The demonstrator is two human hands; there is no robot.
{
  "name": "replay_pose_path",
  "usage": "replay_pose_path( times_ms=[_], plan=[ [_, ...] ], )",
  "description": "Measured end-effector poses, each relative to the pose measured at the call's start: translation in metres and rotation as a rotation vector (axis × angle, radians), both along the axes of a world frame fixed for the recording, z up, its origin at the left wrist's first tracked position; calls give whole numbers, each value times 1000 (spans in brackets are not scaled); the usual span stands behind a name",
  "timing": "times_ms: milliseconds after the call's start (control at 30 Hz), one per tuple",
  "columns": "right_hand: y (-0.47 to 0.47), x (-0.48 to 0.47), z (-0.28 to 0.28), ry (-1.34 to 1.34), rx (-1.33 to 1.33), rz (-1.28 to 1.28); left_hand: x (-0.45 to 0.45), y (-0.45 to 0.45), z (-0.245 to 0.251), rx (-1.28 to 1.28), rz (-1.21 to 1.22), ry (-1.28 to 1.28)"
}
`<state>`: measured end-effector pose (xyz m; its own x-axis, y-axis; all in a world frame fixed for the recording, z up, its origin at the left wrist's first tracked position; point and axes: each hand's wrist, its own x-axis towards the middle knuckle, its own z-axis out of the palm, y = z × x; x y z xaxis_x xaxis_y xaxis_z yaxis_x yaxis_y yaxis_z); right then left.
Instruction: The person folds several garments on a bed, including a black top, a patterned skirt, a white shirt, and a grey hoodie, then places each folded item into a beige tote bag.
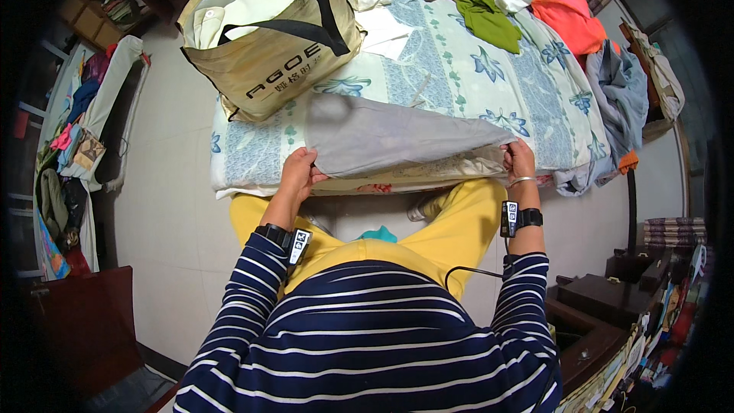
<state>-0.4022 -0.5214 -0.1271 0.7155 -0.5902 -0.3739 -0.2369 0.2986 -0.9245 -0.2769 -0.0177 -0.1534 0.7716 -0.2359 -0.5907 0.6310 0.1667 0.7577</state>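
Note:
A grey cloth garment (390, 132) lies stretched sideways along the near edge of the bed, wide at the left and narrowing to the right. My left hand (300, 171) pinches its lower left corner. At its narrow right end, my right hand (518, 157) grips the fabric between thumb and fingers. The patterned bedsheet (487, 63) shows behind the cloth. Beyond my left hand, a gold shopping bag (275, 69) with black handles stands on the bed, filled with white clothing (258, 3).
An olive-green garment (487, 17), an orange-pink one (567, 17) and a blue-grey one (616, 92) lie at the far and right side of the bed. A white garment (384, 31) is beside the bag. Clothes hang on a rack (114, 103) at the left. Dark wooden furniture (608, 298) stands lower right.

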Motion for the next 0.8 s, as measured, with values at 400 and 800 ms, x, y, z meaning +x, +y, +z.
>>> replay_pose_path(
  times_ms=[400, 800],
  plan=[
    [-1, 10, -43, 87, -575, 146, -15, -8, 22, -131, -118, 56],
    [147, 108, -6, -125, -942, 668, -16, -25, 8, 114, -420, -91]
  ],
)
